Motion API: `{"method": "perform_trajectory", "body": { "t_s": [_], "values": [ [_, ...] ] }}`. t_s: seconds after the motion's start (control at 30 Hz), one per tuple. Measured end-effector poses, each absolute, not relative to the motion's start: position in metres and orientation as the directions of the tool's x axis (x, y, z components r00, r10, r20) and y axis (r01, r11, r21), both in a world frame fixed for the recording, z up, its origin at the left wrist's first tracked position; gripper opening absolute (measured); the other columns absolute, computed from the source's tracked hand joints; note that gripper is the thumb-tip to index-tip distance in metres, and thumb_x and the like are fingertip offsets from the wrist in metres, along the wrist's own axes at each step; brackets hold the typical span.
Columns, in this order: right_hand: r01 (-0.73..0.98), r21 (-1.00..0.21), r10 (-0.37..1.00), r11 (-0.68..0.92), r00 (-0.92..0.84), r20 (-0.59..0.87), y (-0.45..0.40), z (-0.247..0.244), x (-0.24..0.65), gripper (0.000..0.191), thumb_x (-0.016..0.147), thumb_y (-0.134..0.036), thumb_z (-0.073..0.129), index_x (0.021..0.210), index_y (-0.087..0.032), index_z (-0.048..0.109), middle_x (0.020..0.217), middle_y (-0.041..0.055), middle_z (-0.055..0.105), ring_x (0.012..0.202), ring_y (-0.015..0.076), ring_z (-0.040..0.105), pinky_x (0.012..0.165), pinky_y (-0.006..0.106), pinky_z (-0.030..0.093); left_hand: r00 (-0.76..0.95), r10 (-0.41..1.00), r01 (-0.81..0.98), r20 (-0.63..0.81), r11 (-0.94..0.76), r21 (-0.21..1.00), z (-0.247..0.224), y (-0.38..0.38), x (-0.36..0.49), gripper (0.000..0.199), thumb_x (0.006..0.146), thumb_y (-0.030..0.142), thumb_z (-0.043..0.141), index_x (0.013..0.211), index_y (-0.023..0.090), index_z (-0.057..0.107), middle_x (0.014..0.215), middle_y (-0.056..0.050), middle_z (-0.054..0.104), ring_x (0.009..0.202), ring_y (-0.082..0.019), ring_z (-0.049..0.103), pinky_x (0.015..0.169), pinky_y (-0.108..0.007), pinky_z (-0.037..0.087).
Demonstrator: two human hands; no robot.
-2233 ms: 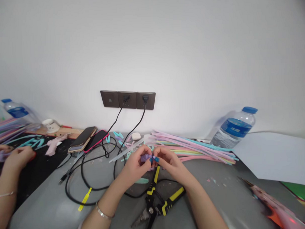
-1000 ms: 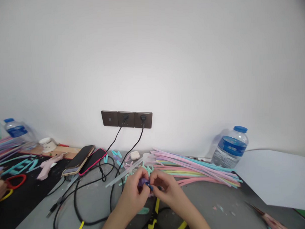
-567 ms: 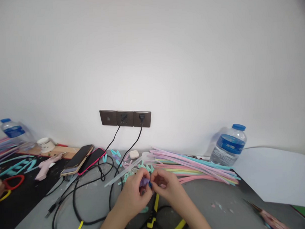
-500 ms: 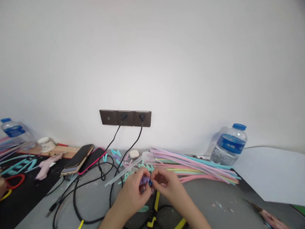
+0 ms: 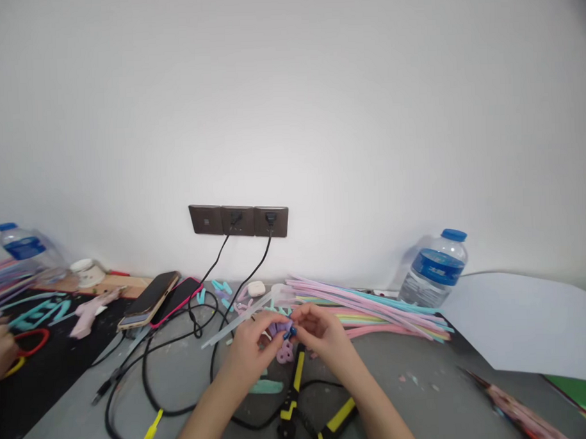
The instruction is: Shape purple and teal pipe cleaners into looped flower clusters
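Note:
My left hand (image 5: 249,352) pinches a small purple pipe-cleaner piece (image 5: 280,327) between thumb and fingers. At its right end sits a shiny dark blue bit (image 5: 290,333), too small to name for sure. My right hand (image 5: 323,330) is closed at that same end, its thumb and index fingertips against the piece and the blue bit. Just below the fingers lies a pinkish-purple looped shape (image 5: 285,353). Between my forearms rest black-and-yellow pliers (image 5: 293,392), and a teal fuzzy strip (image 5: 267,387) lies near my left wrist.
Pastel pipe cleaners (image 5: 363,303) are heaped along the wall, beside a water bottle (image 5: 436,266) and white paper (image 5: 527,326). Black cables (image 5: 145,378), phones (image 5: 151,298) and a pink glue gun (image 5: 92,313) lie leftward. Another person's hand (image 5: 2,351) is near red-and-yellow scissors (image 5: 35,344).
My hands have risen slightly, and the fingers have shifted around the purple piece. The blue bit and the looped shape below now show more clearly. The camera view has shifted a little.

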State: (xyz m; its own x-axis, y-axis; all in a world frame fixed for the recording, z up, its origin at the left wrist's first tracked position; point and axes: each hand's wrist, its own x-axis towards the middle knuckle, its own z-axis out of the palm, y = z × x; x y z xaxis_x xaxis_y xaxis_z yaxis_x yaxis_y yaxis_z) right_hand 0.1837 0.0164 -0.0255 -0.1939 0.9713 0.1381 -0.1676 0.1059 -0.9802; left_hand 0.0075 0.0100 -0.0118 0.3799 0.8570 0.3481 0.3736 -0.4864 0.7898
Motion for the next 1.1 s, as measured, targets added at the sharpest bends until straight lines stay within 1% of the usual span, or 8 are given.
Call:
{"method": "perform_trajectory", "body": {
  "t_s": [0.07,0.23,0.37,0.53,0.73,0.9,1.0,1.1],
  "values": [
    [-0.150,-0.983,0.974,0.107,-0.184,0.134,0.017,-0.026,0.184,0.023,0.066,-0.032,0.077,0.076,-0.020,0.060,0.068,-0.0013,0.060,0.061,0.0139,0.059,0.061,0.027,0.052,0.367,0.844,0.393,0.390,-0.521,0.758,-0.014,0.010,0.007,0.017,0.087,0.021,0.055,0.099,0.019,0.068,0.095,-0.005,0.070,0.077,-0.015,0.064,0.060,-0.019,0.052],
    [-0.138,-0.976,0.981,0.169,-0.077,0.180,0.016,-0.025,0.182,0.020,0.063,-0.028,0.076,0.069,-0.019,0.059,0.064,-0.0020,0.057,0.059,0.0130,0.056,0.056,0.024,0.046,0.347,0.808,0.414,0.475,-0.587,0.696,-0.017,0.011,0.008,0.017,0.087,0.017,0.056,0.098,0.020,0.069,0.092,-0.004,0.071,0.076,-0.014,0.066,0.060,-0.018,0.053],
    [-0.124,-0.983,0.987,0.133,-0.076,0.143,0.015,-0.024,0.181,0.020,0.062,-0.027,0.075,0.068,-0.019,0.058,0.061,-0.0025,0.057,0.057,0.0127,0.055,0.055,0.024,0.044,0.386,0.778,0.408,0.495,-0.626,0.665,-0.017,0.011,0.009,0.019,0.085,0.013,0.057,0.100,0.020,0.068,0.091,-0.004,0.072,0.077,-0.013,0.067,0.064,-0.018,0.054],
    [-0.084,-0.990,0.989,0.110,-0.089,0.118,0.012,-0.019,0.181,0.018,0.063,-0.028,0.074,0.068,-0.019,0.059,0.061,-0.0022,0.056,0.056,0.0126,0.053,0.052,0.023,0.042,0.372,0.769,0.425,0.519,-0.639,0.641,-0.017,0.011,0.008,0.017,0.086,0.014,0.057,0.098,0.019,0.069,0.089,-0.004,0.072,0.076,-0.014,0.067,0.062,-0.019,0.054],
    [-0.088,-0.994,0.980,0.068,-0.180,0.084,0.007,-0.009,0.184,0.021,0.070,-0.036,0.071,0.076,-0.019,0.062,0.064,-0.0013,0.057,0.057,0.0123,0.052,0.044,0.020,0.036,0.319,0.796,0.419,0.514,-0.605,0.677,-0.017,0.012,0.008,0.015,0.085,0.016,0.060,0.096,0.019,0.069,0.090,-0.004,0.073,0.074,-0.013,0.067,0.061,-0.018,0.054],
    [-0.098,-0.995,0.978,0.021,-0.203,0.041,0.007,-0.009,0.185,0.027,0.073,-0.044,0.070,0.072,-0.020,0.057,0.061,-0.0024,0.055,0.055,0.0116,0.050,0.044,0.020,0.035,0.312,0.803,0.376,0.507,-0.595,0.711,-0.015,0.010,0.009,0.016,0.082,0.013,0.061,0.094,0.018,0.070,0.087,-0.003,0.073,0.069,-0.012,0.066,0.057,-0.016,0.053],
    [-0.065,-0.997,0.976,0.045,-0.208,0.058,0.007,-0.010,0.185,0.024,0.075,-0.041,0.067,0.072,-0.020,0.056,0.060,-0.0032,0.053,0.052,0.0109,0.046,0.045,0.021,0.035,0.312,0.801,0.380,0.511,-0.599,0.705,-0.013,0.010,0.010,0.016,0.081,0.012,0.061,0.093,0.018,0.070,0.087,-0.003,0.073,0.068,-0.012,0.066,0.057,-0.016,0.053],
    [-0.010,-0.992,0.979,0.128,-0.162,0.127,0.008,-0.012,0.184,0.017,0.071,-0.032,0.067,0.070,-0.019,0.056,0.059,-0.0039,0.050,0.052,0.0110,0.044,0.049,0.023,0.036,0.330,0.788,0.389,0.520,-0.615,0.686,-0.014,0.010,0.009,0.016,0.082,0.012,0.061,0.094,0.018,0.070,0.086,-0.003,0.073,0.069,-0.012,0.067,0.058,-0.017,0.054]
  ]
}}
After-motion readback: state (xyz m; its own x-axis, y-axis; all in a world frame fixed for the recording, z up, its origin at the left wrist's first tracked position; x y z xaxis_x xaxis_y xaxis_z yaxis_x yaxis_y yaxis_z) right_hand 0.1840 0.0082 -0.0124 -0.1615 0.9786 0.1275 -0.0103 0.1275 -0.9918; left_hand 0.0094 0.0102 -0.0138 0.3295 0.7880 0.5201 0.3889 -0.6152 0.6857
